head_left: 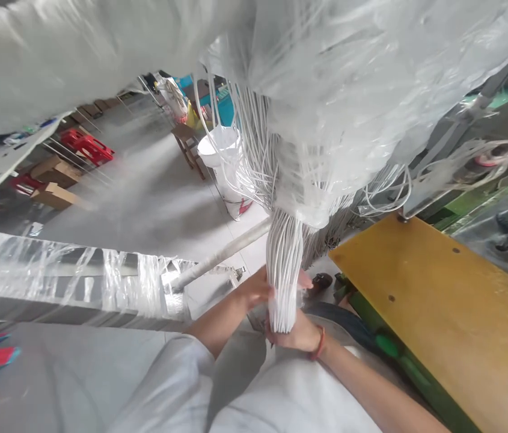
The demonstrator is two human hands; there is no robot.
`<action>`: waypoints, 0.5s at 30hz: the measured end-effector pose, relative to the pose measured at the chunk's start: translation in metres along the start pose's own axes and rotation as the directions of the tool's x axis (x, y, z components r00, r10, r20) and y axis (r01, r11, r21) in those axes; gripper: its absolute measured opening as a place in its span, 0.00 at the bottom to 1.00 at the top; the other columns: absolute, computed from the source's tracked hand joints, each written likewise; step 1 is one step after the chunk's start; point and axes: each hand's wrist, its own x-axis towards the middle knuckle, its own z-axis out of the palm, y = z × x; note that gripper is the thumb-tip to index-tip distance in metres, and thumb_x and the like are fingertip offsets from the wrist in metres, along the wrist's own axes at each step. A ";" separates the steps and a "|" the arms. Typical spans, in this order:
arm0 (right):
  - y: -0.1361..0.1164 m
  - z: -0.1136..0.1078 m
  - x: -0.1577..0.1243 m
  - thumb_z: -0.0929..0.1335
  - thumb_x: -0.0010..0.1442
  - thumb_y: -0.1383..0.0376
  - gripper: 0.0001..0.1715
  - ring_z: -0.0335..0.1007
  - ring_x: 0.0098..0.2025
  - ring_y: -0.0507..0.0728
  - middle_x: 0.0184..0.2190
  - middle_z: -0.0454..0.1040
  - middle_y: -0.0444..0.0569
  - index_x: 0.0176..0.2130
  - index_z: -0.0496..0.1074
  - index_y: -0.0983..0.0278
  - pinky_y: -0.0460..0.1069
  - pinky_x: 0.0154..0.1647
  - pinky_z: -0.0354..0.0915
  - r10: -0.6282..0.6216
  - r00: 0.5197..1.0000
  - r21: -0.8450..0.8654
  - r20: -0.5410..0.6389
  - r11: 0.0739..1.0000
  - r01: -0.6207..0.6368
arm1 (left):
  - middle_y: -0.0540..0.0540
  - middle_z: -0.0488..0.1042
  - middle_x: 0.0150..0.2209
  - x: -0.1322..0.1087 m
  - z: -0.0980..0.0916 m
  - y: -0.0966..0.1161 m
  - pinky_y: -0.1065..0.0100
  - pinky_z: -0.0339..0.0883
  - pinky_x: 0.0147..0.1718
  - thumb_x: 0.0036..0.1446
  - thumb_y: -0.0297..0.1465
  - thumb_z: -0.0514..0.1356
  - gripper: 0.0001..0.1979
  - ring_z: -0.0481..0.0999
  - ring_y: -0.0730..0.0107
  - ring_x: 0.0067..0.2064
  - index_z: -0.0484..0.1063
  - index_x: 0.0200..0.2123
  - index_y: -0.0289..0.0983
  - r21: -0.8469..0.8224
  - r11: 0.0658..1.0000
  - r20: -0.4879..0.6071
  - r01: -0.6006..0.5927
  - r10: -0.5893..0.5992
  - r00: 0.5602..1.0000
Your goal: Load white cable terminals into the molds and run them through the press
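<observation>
A thick bundle of white cables (284,258) hangs down in front of me from a large mass wrapped in clear plastic film (348,108). Near its lower end my right hand (296,332), with an orange-red band at the wrist, is closed around the bundle. Higher up, my left hand (257,290) reaches behind the cables; part of its fingers is hidden by them, and fingertips show on the far side. Looser cables (254,132) hang above and behind the bundle.
A yellow-brown board (443,313) lies on a green machine at right. At left runs a film-wrapped rail (118,276), joined by a wrapped bar (222,255). Beyond stand a white bucket-like container (226,174), a wooden stool (186,144), red stools (86,146) and cardboard boxes (58,186).
</observation>
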 end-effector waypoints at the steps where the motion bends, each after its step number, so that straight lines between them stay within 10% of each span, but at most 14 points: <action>1: 0.001 0.002 -0.004 0.67 0.41 0.67 0.07 0.60 0.24 0.50 0.22 0.64 0.42 0.24 0.62 0.64 0.47 0.25 0.61 0.000 1.000 0.017 0.004 1.000 0.000 | 0.41 0.71 0.36 -0.001 0.001 -0.005 0.60 0.59 0.40 0.24 0.40 0.68 0.35 0.68 0.54 0.43 0.67 0.41 0.36 -0.003 0.999 0.039 0.043 -0.043 0.998; 8: -0.004 0.000 -0.029 0.66 0.41 0.68 0.08 0.58 0.25 0.49 0.23 0.63 0.43 0.26 0.62 0.65 0.45 0.24 0.58 0.042 0.998 0.084 -0.042 0.996 -0.038 | 0.49 0.69 0.25 -0.003 0.011 -0.047 0.64 0.60 0.33 0.35 0.28 0.62 0.24 0.70 0.70 0.26 0.64 0.41 0.36 -0.282 0.959 -0.105 0.016 -0.048 0.993; 15: 0.010 0.004 -0.030 0.67 0.37 0.70 0.08 0.54 0.22 0.47 0.19 0.61 0.40 0.22 0.62 0.66 0.43 0.20 0.54 0.102 0.990 0.177 -0.094 0.981 -0.084 | 0.51 0.65 0.24 0.037 0.006 -0.025 0.71 0.62 0.32 0.38 0.25 0.58 0.14 0.65 0.79 0.23 0.66 0.34 0.34 -0.504 0.858 -0.295 -0.100 -0.062 0.954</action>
